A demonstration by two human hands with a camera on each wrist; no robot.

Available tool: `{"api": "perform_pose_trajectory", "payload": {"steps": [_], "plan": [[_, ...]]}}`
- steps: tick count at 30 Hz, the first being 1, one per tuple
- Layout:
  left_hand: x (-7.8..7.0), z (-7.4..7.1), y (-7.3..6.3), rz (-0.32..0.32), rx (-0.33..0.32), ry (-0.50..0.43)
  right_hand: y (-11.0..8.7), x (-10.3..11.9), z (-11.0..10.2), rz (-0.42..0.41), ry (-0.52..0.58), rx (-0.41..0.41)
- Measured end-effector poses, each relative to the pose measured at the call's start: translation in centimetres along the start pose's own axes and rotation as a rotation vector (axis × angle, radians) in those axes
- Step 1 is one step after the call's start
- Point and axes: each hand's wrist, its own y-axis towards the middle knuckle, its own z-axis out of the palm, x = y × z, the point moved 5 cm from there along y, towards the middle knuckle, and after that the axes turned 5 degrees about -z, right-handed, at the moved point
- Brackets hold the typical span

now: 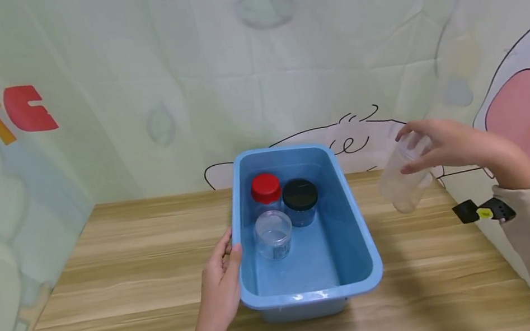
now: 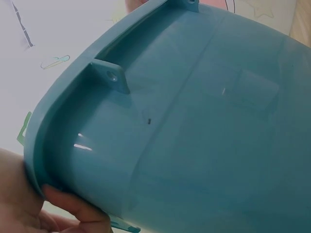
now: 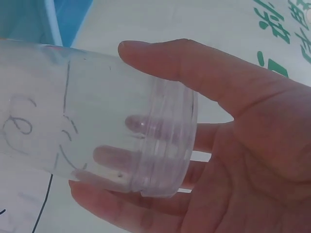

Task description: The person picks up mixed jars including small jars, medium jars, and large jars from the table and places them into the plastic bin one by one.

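A light blue plastic bin [image 1: 314,296] stands on the wooden table. My left hand [image 1: 221,276] grips its left rim; in the left wrist view, fingers [image 2: 73,204] curl under that rim against the outer wall. To the right of the bin, my right hand [image 1: 445,146] holds a tall clear plastic jar [image 1: 402,183] in the air, tilted. The right wrist view shows thumb and fingers round the jar's threaded neck [image 3: 167,136], with no lid on it. Inside the bin are a red-lidded jar [image 1: 265,189], a black-lidded jar [image 1: 300,197] and a clear lidless jar [image 1: 274,236].
Behind the table [image 1: 151,294] hangs a pale printed cloth [image 1: 202,84] with cartoon drawings, continuing along both sides. The three jars fill the back left of the bin, and bare bin floor [image 1: 315,268] shows at its front.
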Motion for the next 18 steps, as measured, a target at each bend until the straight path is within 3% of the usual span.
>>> {"api": "perform_pose_trajectory", "payload": {"steps": [6, 18], "plan": [[0.0, 0.0, 0.0, 0.007, -0.004, -0.007, 0.4, 0.4, -0.6, -0.030, -0.022, -0.017], [0.0, 0.1, 0.1, 0.004, -0.004, -0.001, 0.6, 1.6, -1.6, -0.013, -0.053, -0.030]]}}
